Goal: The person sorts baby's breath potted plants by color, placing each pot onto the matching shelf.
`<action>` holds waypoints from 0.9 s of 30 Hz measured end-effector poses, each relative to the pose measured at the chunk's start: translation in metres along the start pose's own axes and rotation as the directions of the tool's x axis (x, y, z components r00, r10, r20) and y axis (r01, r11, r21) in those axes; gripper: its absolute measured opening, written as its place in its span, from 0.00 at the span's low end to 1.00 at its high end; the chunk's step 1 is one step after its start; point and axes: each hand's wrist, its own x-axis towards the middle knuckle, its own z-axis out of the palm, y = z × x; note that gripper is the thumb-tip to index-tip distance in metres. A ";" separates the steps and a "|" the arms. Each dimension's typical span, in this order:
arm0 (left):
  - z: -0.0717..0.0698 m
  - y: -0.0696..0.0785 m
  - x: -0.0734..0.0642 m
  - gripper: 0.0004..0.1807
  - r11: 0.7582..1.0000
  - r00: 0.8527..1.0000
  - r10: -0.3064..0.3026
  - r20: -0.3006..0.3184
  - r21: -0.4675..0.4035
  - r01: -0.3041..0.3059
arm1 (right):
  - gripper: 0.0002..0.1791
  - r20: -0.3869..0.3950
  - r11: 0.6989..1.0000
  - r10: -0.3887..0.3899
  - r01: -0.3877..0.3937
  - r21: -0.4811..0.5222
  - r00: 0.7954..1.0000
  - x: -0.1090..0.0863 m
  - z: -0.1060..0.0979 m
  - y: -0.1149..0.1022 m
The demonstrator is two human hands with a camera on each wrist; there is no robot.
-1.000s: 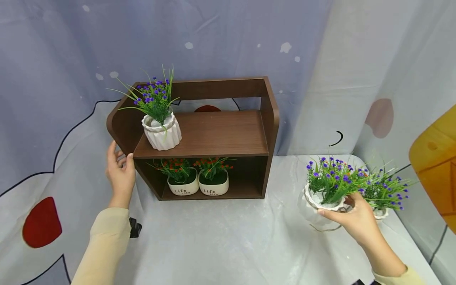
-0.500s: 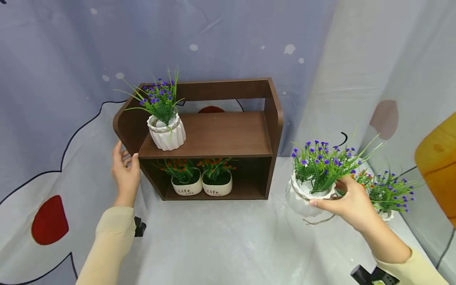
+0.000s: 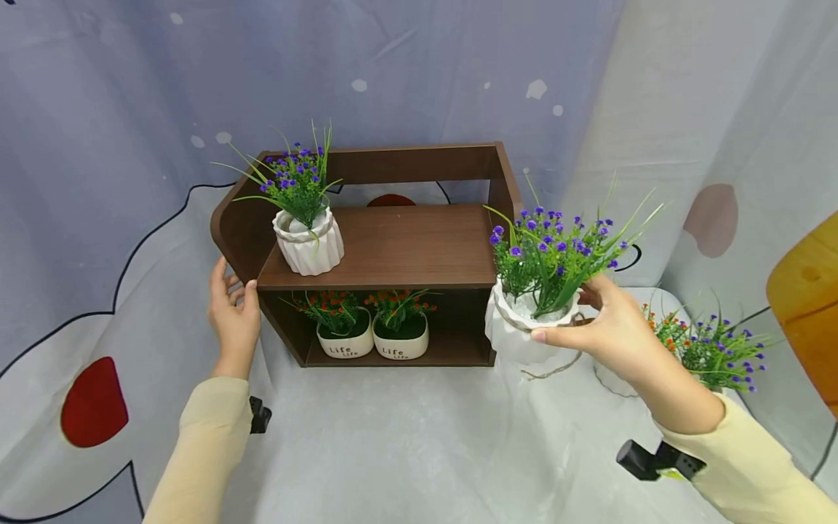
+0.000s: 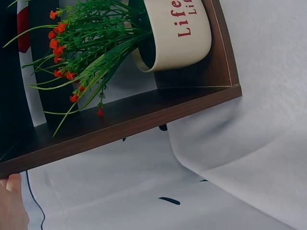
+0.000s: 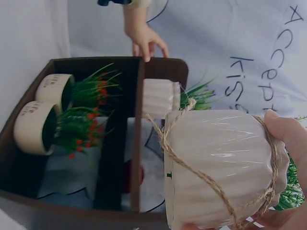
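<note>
My right hand point(image 3: 618, 335) grips a potted plant point(image 3: 520, 338) by its rim, the thumb on the near side. Its white fluted pot has twine tied round it and carries purple flowers with long green blades. In the head view it overlaps the right side of a dark brown two-tier shelf point(image 3: 419, 247); in the right wrist view, the pot point(image 5: 216, 158) fills the foreground, twine end hanging loose. My left hand point(image 3: 234, 324) touches the shelf's left side panel with relaxed fingers, thumb at the front edge. A similar purple-flowered plant point(image 3: 310, 244) stands at the upper tier's left end.
Two cream "Life" pots with orange-red flowers, a left pot point(image 3: 343, 342) and a right pot point(image 3: 401, 340), sit in the lower tier. More plants point(image 3: 720, 356) stand at the table's right side, partly behind my right arm. A printed curtain point(image 3: 419, 73) hangs behind the shelf.
My right hand has carried the white potted plant left and upward, from beside the other plants to the shelf's right side. The left hand stays at the shelf's left side.
</note>
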 end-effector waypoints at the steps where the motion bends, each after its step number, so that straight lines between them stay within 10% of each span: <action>1: 0.000 0.001 0.000 0.29 1.000 1.000 -0.002 0.000 -0.002 0.002 | 0.45 -0.003 1.000 -0.010 0.010 0.009 1.000 0.002 0.001 -0.004; 27: 0.000 0.003 -0.002 0.29 0.999 1.000 0.000 -0.018 -0.036 0.000 | 0.46 0.023 0.965 -0.105 0.096 0.244 0.994 0.077 0.063 -0.061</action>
